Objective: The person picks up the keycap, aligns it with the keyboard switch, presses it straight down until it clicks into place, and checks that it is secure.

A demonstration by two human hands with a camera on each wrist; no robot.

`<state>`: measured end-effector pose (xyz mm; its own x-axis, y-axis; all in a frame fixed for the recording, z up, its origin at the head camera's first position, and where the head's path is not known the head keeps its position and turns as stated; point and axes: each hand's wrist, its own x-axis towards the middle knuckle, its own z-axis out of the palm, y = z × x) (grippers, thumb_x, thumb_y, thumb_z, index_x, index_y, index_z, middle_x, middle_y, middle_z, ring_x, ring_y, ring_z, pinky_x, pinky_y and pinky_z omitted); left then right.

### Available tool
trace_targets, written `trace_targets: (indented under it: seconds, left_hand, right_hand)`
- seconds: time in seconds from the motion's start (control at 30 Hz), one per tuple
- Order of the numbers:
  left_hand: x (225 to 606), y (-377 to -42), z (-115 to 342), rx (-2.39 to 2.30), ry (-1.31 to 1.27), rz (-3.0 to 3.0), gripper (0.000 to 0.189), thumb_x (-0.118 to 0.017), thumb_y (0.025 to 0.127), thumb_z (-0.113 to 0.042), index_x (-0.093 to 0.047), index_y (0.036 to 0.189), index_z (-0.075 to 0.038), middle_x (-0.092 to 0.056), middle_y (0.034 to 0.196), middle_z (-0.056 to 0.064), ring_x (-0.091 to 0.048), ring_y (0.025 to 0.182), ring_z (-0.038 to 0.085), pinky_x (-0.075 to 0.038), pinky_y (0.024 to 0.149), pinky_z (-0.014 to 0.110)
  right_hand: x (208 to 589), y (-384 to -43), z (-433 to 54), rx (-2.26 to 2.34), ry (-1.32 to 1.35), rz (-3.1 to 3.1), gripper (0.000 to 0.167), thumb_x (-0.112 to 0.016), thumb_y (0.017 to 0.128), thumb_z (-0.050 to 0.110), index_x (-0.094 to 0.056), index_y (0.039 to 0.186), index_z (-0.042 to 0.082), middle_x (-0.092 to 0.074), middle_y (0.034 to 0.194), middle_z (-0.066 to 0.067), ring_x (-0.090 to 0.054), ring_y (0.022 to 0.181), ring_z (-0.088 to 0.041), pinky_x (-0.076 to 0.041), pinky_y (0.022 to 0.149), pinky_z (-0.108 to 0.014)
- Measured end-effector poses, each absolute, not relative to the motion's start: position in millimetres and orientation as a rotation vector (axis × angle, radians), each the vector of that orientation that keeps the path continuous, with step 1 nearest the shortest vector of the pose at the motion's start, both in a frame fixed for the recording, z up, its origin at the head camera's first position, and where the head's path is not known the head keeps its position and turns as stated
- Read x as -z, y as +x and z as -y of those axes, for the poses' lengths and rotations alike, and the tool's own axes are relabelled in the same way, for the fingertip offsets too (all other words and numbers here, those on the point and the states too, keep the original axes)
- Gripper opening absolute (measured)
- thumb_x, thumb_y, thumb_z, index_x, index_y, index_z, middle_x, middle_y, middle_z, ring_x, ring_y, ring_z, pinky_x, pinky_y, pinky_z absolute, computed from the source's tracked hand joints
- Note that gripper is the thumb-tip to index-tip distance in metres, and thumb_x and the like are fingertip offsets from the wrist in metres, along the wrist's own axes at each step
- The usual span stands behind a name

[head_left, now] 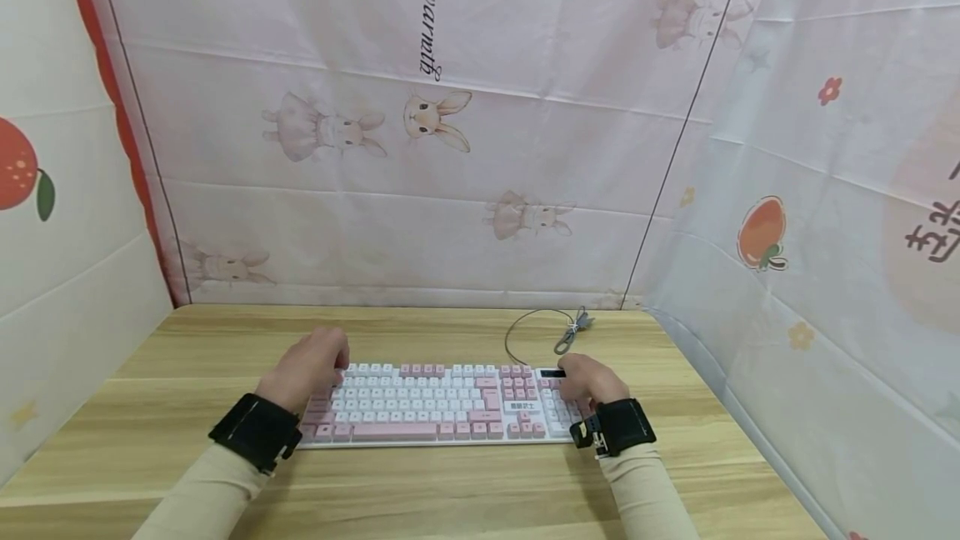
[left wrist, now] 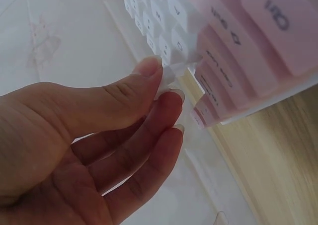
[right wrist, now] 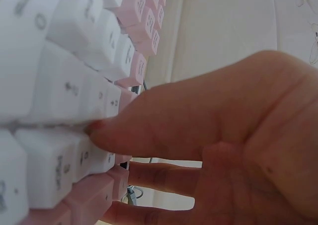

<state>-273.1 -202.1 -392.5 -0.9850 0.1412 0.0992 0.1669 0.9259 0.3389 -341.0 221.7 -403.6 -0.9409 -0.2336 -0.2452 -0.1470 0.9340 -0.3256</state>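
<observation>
A pink-and-white keyboard (head_left: 420, 407) lies on the wooden table. At its far left corner my left hand (head_left: 311, 369) bends over the top row. Close up in the left wrist view, the thumb and index finger of my left hand (left wrist: 99, 125) pinch a white key (left wrist: 169, 76) beside the pink corner keys. The other fingers curl loosely below. My right hand (head_left: 592, 382) covers the far right part of the number pad. In the right wrist view its thumb (right wrist: 134, 120) touches the white number keys (right wrist: 74, 96); the fingers reach past the pink keys, tips hidden.
A grey cable (head_left: 517, 327) runs from the keyboard's back to a tied bundle (head_left: 573, 332) behind it. Patterned cloth (head_left: 405, 215) hangs behind the table (head_left: 420, 490) and along both sides. Each wrist wears a black strap (head_left: 255, 432).
</observation>
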Motion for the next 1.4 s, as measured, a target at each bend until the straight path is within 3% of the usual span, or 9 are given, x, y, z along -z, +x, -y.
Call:
trace_targets:
  seconds: [1.4]
  left_hand:
    - [394.1,-277.1,199.1,0.417,-0.234,3.092,0.024,-0.077,0.075,0.014,-0.065,0.079,-0.007,-0.062,0.081,0.005,-0.054,0.074,0.021,-0.047,0.065,0.034]
  right_hand:
    - [403.1,-342.2,-220.7,0.409,-0.297,-2.806,0.031,-0.063,0.089,0.001,-0.066,0.120,-0.001,-0.066,0.104,-0.013,-0.063,0.076,-0.024,-0.056,0.054,-0.036]
